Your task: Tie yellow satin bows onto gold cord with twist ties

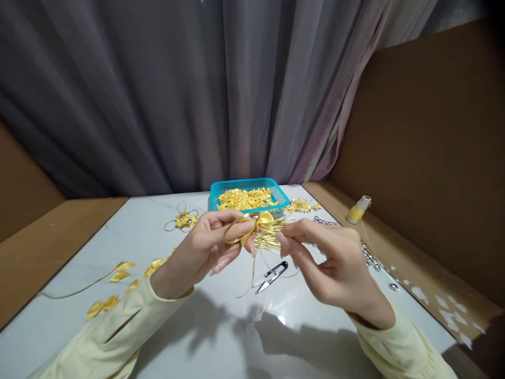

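A yellow ribbon bow (266, 221) with a looped gold cord and a shiny bead at its middle is pinched between the thumb and fingers of my left hand (215, 239). Just to its right, my right hand (333, 260) has thumb and forefinger pressed together; whatever is between them is too fine to make out. Below the hands, thread snips (273, 276) with a black handle lie on the white table (197, 347), beside thin loose cord ends. A bundle of gold twist ties (270, 240) lies behind the bow, partly covered by my fingers.
A blue basket (214, 196) of yellow bows stands at the back. Finished-looking bow pieces (183, 218) and loose bows (102, 306) lie left. Silver beads (371, 259) line the right side, near a yellow thread spool (357, 210). Cardboard walls (434, 158) flank the table.
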`<state>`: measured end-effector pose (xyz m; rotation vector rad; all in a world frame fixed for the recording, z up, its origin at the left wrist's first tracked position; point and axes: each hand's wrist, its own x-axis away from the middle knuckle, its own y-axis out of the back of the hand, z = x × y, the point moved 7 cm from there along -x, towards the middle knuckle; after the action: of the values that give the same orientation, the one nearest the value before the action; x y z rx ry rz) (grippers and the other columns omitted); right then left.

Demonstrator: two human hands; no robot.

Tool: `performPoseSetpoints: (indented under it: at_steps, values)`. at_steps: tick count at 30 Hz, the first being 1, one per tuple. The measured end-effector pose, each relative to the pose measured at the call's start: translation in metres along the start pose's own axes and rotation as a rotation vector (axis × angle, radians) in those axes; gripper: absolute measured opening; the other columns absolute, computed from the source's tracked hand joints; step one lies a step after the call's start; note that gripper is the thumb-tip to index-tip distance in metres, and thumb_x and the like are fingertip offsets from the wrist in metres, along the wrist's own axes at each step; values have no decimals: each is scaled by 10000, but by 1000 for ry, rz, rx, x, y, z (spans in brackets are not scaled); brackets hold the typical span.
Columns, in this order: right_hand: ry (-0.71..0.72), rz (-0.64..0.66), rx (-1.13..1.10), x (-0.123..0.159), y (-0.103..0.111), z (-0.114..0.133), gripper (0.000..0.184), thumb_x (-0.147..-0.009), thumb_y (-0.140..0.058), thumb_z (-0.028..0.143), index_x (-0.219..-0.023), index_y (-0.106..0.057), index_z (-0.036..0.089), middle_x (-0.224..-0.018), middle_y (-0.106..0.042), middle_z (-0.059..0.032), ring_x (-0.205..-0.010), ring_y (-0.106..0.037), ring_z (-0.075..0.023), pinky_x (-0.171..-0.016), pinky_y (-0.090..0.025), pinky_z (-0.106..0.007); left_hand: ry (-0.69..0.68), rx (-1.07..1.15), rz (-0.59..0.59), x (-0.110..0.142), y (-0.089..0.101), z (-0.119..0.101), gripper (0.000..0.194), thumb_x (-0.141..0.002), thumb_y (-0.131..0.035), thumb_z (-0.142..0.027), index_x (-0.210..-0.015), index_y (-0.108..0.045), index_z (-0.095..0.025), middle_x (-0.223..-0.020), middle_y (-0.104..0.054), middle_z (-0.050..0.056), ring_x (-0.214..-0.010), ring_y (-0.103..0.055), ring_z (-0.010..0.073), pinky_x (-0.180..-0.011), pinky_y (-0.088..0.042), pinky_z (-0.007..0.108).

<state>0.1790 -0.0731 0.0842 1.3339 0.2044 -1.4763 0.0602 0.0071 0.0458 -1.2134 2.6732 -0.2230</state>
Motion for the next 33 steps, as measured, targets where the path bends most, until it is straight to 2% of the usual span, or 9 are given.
performPoseSetpoints:
  at_steps: [11,17,21,25,33]
  values:
    - [14,-38,-13,0,-2,-2,113,-815,-490,89,-735,-526,160,-579,-559,14,-499,-501,-77,-474,-387,-200,15,-18,-25,1,0,-1,173,-743,-623,-215,-606,-622,-110,-530,-625,-2,-242,-347,-24,-260,-234,68]
    - [30,-45,-60,2,-9,-5,112,-826,-466,100,-763,-504,184,-600,-560,2,-523,-521,-104,-492,-414,-233,14,-5,-52,3,-2,-3,169,-714,-632,-218,-570,-610,-132,-392,-525,-30,-240,-290,-6,-257,-194,105]
    - [17,-38,-140,2,-11,-8,125,-831,-458,104,-759,-517,188,-587,-551,5,-519,-516,-105,-492,-413,-238,3,-22,-95,4,0,-4,99,-689,-640,-217,-622,-629,-145,-421,-570,-13,-235,-289,-3,-269,-187,123]
    - [-7,-35,-271,2,-11,-14,119,-817,-497,101,-725,-540,162,-562,-556,6,-496,-492,-92,-473,-388,-226,17,9,-41,5,-4,-4,57,-679,-644,-185,-631,-631,-157,-475,-628,4,-218,-336,3,-256,-195,115]
    - [-92,3,-482,0,-17,-24,127,-826,-525,148,-702,-554,148,-530,-562,16,-462,-481,-69,-462,-384,-201,59,24,25,7,-10,-6,123,-685,-658,-194,-571,-631,-156,-498,-645,10,-218,-383,3,-225,-223,86]
